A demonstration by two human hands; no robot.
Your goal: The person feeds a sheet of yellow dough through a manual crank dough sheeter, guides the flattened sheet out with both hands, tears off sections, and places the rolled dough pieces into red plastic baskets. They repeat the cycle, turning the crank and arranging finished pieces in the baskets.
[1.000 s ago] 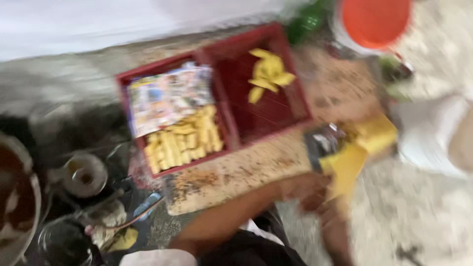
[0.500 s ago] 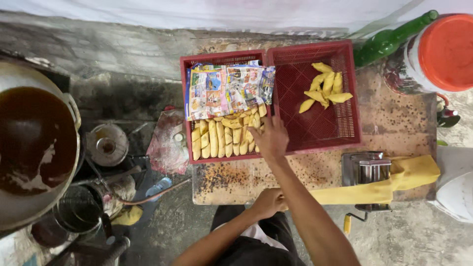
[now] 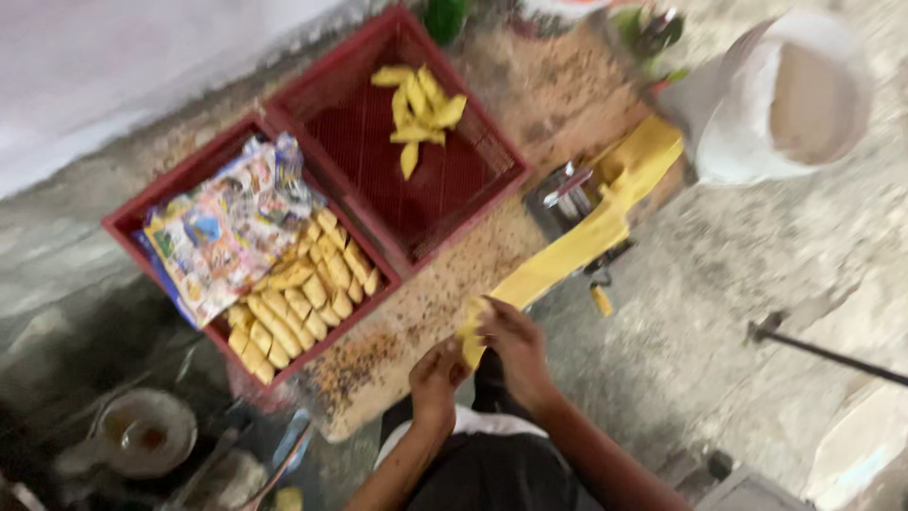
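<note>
Bare forearms, white shirt hem over dark trousers

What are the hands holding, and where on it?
Both hands, left and right, pinch the near end of the yellow dough strip, which runs back to the metal roller.

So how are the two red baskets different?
The left red basket is packed with neat rows of yellow pieces and has a colourful printed paper lying on top. The right red basket holds only a few loose yellow pieces, its mesh bottom mostly bare. Both are red, rectangular, side by side.
</note>
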